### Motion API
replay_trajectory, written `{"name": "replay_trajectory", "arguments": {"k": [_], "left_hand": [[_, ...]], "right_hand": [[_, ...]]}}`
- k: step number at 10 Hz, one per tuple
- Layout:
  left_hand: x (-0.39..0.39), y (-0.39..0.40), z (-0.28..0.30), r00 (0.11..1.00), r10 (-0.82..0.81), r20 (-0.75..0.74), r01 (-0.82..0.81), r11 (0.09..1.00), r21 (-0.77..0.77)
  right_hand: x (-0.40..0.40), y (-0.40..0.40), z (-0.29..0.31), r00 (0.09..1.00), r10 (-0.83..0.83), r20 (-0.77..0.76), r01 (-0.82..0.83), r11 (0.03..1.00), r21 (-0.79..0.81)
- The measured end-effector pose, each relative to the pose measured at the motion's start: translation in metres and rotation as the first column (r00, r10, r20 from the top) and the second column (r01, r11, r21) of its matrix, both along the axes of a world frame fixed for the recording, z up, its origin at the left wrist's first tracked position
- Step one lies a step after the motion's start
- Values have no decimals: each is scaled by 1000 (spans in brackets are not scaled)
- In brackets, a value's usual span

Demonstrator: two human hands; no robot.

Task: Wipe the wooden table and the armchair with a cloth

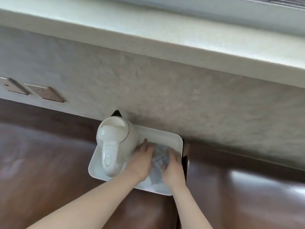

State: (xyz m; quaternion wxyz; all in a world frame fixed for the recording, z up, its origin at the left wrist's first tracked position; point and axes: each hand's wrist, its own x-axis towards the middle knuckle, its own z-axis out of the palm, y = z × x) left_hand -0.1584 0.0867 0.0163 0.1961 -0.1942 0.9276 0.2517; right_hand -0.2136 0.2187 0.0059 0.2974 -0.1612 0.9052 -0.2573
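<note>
Grey-white cloth lies crumpled in the right part of a white tray, between both hands. Tray sits on the dark wooden table, pushed against a textured wall. White kettle stands on the tray's left part, handle toward the camera.

Left hand lies on the cloth's left edge, fingers fairly straight, just beside or touching the kettle body; it looks released, pressing rather than gripping. Right hand is at the cloth's right side, fingers curled into the folds, seemingly grasping the cloth; motion blur makes the exact grip hard to read.

Handling judgement: cloth looks thin, soft and light, no stiffness, bunches easily. It may be damp, cannot tell. No fragility, low slip risk. Best hold is a gathered handful at the bunched middle, so no corner trails or snags the kettle. One hand is enough to lift it.

Kettle is the thing to mind: tall, smooth, close to the left hand, could be nudged when the cloth comes out. Tray is smooth and may slide on the glossy table.

Two sockets sit on the wall at left. Armchair is not in view. Wiping seems not yet begun.
</note>
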Motion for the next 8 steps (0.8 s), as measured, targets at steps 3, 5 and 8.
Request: {"name": "replay_trajectory", "arguments": {"k": [3, 5, 8], "left_hand": [[-8, 0, -29, 892, -364, 270, 416, 893, -173], [-22, -3, -31, 903, -312, 295, 370, 914, -166], [-4, 1, 15, 907, -354, 228, 404, 886, -229]], "right_hand": [[-6, -3, -17, 929, 356, 104, -370, 869, 328], [-24, -14, -24, 888, 458, 48, -429, 786, 445], [2, -4, 19, 855, 511, -87, -408, 768, 493]]}}
